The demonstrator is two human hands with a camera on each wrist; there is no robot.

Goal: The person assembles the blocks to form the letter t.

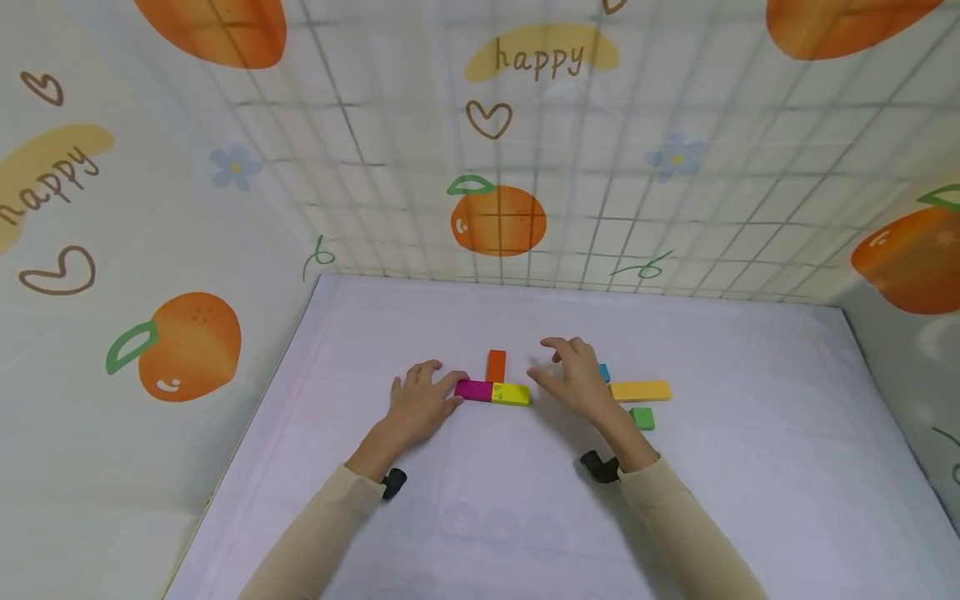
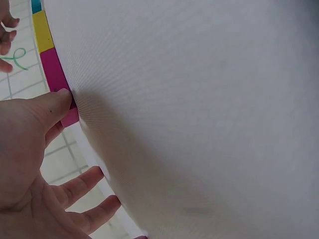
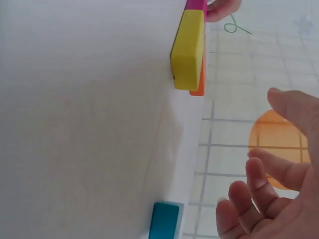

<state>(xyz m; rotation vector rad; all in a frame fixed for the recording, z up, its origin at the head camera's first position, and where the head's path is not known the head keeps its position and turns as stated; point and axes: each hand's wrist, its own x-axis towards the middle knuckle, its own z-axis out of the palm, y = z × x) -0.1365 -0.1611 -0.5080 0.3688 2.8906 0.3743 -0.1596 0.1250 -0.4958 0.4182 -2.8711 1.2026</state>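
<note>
My left hand (image 1: pixel 422 407) pinches the left end of a magenta block (image 1: pixel 474 390) between thumb and index finger. In the left wrist view, the thumb lies on that magenta block (image 2: pixel 56 72) while other fingertips touch the white surface. A bright yellow block (image 1: pixel 512 394) lies end to end with the magenta one, forming a row. Just behind their join is a red-orange block (image 1: pixel 496 366), pointing away from me. To the right of the row hovers my right hand (image 1: pixel 577 379), fingers loosely bent and apart, holding nothing. The right wrist view shows the yellow block's (image 3: pixel 188 55) near end.
Partly hidden by the right hand is a blue block (image 1: pixel 604 372). Beside it lie a long amber block (image 1: pixel 641 391) and a small green block (image 1: pixel 642 418). The white tabletop (image 1: pixel 750 467) meets a patterned cloth (image 1: pixel 405 217) at the back and sides.
</note>
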